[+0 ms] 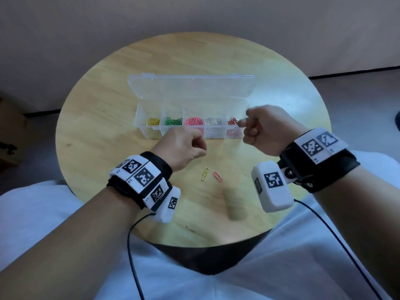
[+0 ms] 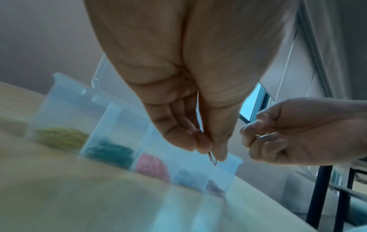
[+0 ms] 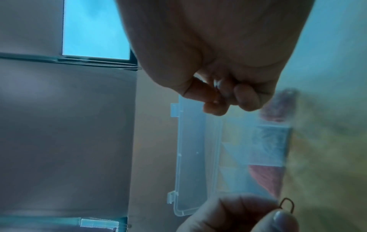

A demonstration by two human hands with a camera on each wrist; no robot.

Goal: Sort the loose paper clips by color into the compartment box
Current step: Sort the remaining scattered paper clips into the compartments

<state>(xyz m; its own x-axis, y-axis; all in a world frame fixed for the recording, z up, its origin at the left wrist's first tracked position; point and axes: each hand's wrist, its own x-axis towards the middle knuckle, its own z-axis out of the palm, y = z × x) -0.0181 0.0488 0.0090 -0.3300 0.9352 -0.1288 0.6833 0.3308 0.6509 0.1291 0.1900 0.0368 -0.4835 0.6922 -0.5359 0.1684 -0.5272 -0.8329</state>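
A clear compartment box (image 1: 149, 135) stands open on the round wooden table (image 1: 97, 118), lid (image 1: 190, 85) folded back. Left to right it holds yellow (image 1: 153, 121), green (image 1: 173, 121), pink (image 1: 194, 121), silver (image 1: 213, 121) and red (image 1: 232, 121) clips. My left hand (image 1: 201, 148) hovers just in front of the box and pinches a reddish clip (image 2: 212, 158) between thumb and fingertip. My right hand (image 1: 244, 124) is at the box's right end, by the red compartment, pinching a shiny pale clip (image 3: 216, 83). A yellow clip (image 1: 204, 174) and a pink clip (image 1: 217, 176) lie loose on the table.
The table's near edge is close to my lap (image 1: 216, 278). Cables (image 1: 129, 245) run from both wrist units down across my legs. A cardboard box (image 1: 8, 135) stands on the floor at the far left.
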